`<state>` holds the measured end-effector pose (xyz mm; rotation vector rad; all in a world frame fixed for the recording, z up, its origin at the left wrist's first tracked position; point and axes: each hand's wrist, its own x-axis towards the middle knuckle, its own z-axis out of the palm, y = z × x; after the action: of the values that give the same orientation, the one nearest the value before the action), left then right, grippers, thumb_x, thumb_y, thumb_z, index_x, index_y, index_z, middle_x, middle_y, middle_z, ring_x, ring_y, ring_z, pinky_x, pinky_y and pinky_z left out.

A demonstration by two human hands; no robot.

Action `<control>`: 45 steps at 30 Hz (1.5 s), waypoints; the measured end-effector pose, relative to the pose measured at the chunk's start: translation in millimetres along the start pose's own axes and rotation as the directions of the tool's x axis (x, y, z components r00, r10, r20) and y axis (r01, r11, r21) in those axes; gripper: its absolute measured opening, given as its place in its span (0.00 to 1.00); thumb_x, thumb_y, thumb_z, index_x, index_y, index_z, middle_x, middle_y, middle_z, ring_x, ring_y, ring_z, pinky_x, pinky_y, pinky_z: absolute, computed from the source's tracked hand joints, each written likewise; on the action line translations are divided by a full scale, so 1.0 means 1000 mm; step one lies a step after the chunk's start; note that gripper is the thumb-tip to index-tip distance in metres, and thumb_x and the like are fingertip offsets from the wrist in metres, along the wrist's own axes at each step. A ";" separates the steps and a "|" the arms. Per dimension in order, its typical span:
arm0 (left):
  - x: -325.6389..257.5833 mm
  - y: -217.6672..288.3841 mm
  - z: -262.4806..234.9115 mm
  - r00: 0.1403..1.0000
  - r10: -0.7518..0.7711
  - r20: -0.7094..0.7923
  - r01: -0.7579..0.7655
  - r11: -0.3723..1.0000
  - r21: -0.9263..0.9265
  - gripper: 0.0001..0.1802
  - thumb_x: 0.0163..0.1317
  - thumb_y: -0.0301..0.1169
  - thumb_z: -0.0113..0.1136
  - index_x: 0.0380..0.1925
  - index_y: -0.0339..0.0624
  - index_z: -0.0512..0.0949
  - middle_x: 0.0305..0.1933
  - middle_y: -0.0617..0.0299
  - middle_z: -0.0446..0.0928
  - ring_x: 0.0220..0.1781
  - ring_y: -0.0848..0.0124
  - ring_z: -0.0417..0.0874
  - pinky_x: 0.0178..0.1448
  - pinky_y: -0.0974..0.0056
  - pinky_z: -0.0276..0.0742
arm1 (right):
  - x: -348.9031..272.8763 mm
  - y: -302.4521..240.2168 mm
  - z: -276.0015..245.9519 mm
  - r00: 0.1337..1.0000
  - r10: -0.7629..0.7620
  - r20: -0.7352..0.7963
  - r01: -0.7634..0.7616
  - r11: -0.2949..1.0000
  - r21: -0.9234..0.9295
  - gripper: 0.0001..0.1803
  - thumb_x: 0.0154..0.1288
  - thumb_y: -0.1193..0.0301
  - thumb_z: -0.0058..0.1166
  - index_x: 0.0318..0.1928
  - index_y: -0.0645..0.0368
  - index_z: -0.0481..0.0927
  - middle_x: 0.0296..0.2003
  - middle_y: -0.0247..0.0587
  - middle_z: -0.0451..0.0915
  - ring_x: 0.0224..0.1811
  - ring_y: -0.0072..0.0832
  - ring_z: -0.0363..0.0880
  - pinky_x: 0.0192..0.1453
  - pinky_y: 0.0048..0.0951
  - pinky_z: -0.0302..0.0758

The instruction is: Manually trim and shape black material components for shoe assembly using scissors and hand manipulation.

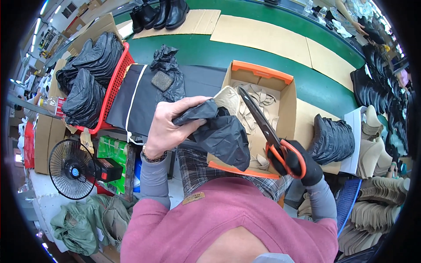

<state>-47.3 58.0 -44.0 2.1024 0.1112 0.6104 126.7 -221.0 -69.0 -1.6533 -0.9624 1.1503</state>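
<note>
My bare left hand [169, 125] pinches an insole-like piece wrapped in thin black plastic film [228, 138]. Its rounded beige tip [227, 99] sticks out past the film, and loose film hangs below my fingers. In a black glove, my right hand [312, 168] grips large scissors [259, 115] by their orange handles. The long dark blades point up and left, their tips close beside the beige tip; whether they touch it I cannot tell. Beneath both hands stands a cardboard box [287, 103] with an orange rim, holding curled beige offcuts [263, 97].
A red basket [115, 85] with black-wrapped pieces stands at left, above a black fan [72, 170]. A dark block [162, 81] lies on crumpled film. A black-wrapped stack [332, 139] and beige insoles [372, 153] are at right. Black boots [169, 15] stand at the back.
</note>
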 end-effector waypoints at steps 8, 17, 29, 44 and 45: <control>0.002 -0.004 0.008 0.999 -0.012 -0.036 0.012 1.000 -0.012 0.23 0.44 0.15 0.70 0.45 0.33 0.81 0.37 0.55 0.85 0.41 0.72 0.86 0.47 0.69 0.79 | -0.004 0.001 0.005 0.989 0.131 -0.073 -0.105 0.951 0.292 0.18 0.57 0.68 0.60 0.43 0.65 0.73 0.23 0.35 0.73 0.22 0.22 0.77 0.26 0.23 0.72; 0.010 0.000 0.007 0.999 -0.004 -0.046 0.006 0.999 0.052 0.22 0.46 0.15 0.68 0.46 0.33 0.81 0.38 0.54 0.85 0.41 0.71 0.87 0.47 0.69 0.80 | -0.011 0.016 0.004 0.998 -0.053 0.031 0.031 0.874 0.485 0.47 0.54 0.29 0.52 0.47 0.67 0.74 0.21 0.28 0.69 0.20 0.15 0.64 0.26 0.19 0.59; 0.009 0.013 0.006 1.000 0.011 0.021 -0.012 0.999 0.032 0.22 0.47 0.14 0.65 0.46 0.33 0.80 0.41 0.52 0.84 0.44 0.66 0.87 0.48 0.68 0.81 | -0.002 0.007 -0.011 0.987 -0.104 0.124 0.131 0.964 -0.232 0.57 0.46 0.21 0.46 0.51 0.68 0.72 0.23 0.33 0.69 0.23 0.26 0.67 0.29 0.28 0.64; 0.005 0.011 0.019 0.993 0.076 0.095 -0.067 0.993 -0.094 0.22 0.45 0.15 0.65 0.45 0.35 0.80 0.42 0.51 0.84 0.43 0.61 0.87 0.46 0.67 0.81 | 0.003 -0.014 -0.012 0.998 0.039 0.047 -0.018 0.924 -0.383 0.31 0.53 0.46 0.64 0.40 0.62 0.74 0.22 0.47 0.75 0.24 0.44 0.76 0.31 0.39 0.69; 0.005 0.011 0.022 0.992 0.075 0.097 -0.069 0.995 -0.069 0.23 0.45 0.15 0.65 0.45 0.35 0.80 0.43 0.51 0.84 0.44 0.60 0.87 0.47 0.67 0.81 | 0.003 -0.015 -0.014 0.998 0.041 0.050 -0.018 0.921 -0.389 0.31 0.53 0.46 0.64 0.40 0.62 0.74 0.22 0.47 0.75 0.24 0.44 0.76 0.31 0.39 0.69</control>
<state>-34.3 36.6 -43.7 2.0763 -0.0403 0.5441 139.0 -216.9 -53.0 -1.9605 -1.2701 1.0791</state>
